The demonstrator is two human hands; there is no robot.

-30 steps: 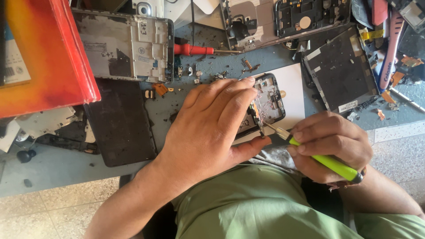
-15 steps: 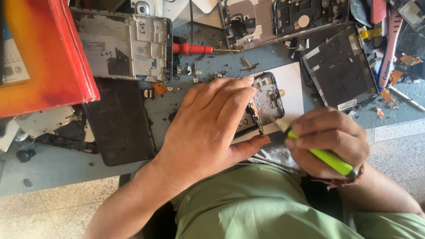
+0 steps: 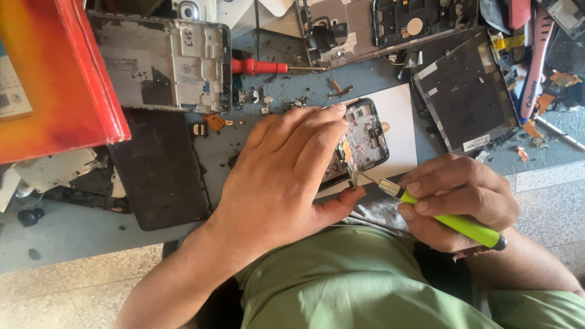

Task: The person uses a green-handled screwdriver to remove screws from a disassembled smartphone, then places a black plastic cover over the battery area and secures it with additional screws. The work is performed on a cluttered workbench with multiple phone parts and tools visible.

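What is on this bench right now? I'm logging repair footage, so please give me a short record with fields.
left hand: left hand lies flat over the opened phone, pinning it on the white sheet
right hand: right hand holds the green screwdriver, tip at the phone's lower edge
behind: red screwdriver, grey metal frame, black panel
left side: red box, dark screen panel
surface: blue-grey bench strewn with small parts

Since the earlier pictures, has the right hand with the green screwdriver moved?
Hardly. The right hand with the green plastic-handled screwdriver keeps its tip at the opened black phone, in the same place against the white paper sheet.
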